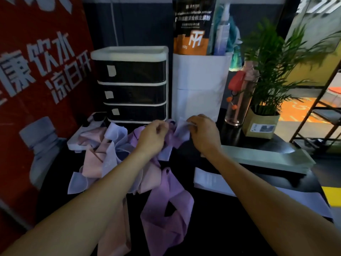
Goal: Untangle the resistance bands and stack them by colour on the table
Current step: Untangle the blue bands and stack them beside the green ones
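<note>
A tangle of flat resistance bands lies on the black table (212,228): pink bands (93,161) at the left, pale lavender bands (118,133) among them, and purple bands (166,206) trailing toward the front. My left hand (152,138) pinches a purple band at the knot near the back. My right hand (203,133) pinches a pale lavender band (181,131) just right of the knot. Flat pale lavender bands (212,180) and pale green bands (258,156) lie stacked at the right.
A three-drawer organiser (132,84) and a white bin (199,85) with a pouch stand behind the tangle. A glass bottle (239,97) and a potted plant (262,122) stand at the back right. A red sign (40,80) leans at the left.
</note>
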A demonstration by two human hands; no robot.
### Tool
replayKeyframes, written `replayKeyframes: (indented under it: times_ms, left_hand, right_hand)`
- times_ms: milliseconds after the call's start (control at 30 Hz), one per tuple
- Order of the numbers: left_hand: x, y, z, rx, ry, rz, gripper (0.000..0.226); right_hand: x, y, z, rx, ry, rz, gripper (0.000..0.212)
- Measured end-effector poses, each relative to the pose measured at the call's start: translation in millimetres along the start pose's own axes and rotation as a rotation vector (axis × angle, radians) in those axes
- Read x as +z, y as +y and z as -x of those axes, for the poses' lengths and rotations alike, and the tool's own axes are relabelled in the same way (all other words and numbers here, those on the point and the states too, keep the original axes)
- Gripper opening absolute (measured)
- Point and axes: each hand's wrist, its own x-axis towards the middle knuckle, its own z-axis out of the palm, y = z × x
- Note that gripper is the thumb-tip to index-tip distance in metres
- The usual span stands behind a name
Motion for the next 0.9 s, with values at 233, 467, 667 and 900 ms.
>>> replayKeyframes:
  times_ms: [233, 467, 667, 900]
  left_hand:
    - [9, 20, 7, -0.355, -0.105, 0.363, 0.115]
    - [-6, 55, 34, -0.382, -0.353, 0.855, 0.030]
    - [-15, 68, 37, -0.151, -0.184, 0.785, 0.016]
    - [-29, 85, 43, 0.120, -0.174, 0.630, 0.029]
  right_hand:
    - [-46, -27, 20, -0.130, 0.038, -0.120, 0.020]
    - [-75, -34, 48, -0.227, -0.098, -0.238, 0.026]
    - [-101, -41, 50, -0.001, -0.076, -0.579, 0.027]
    - [-113, -59, 31, 0.521, -0.201, -0.986, 0.039]
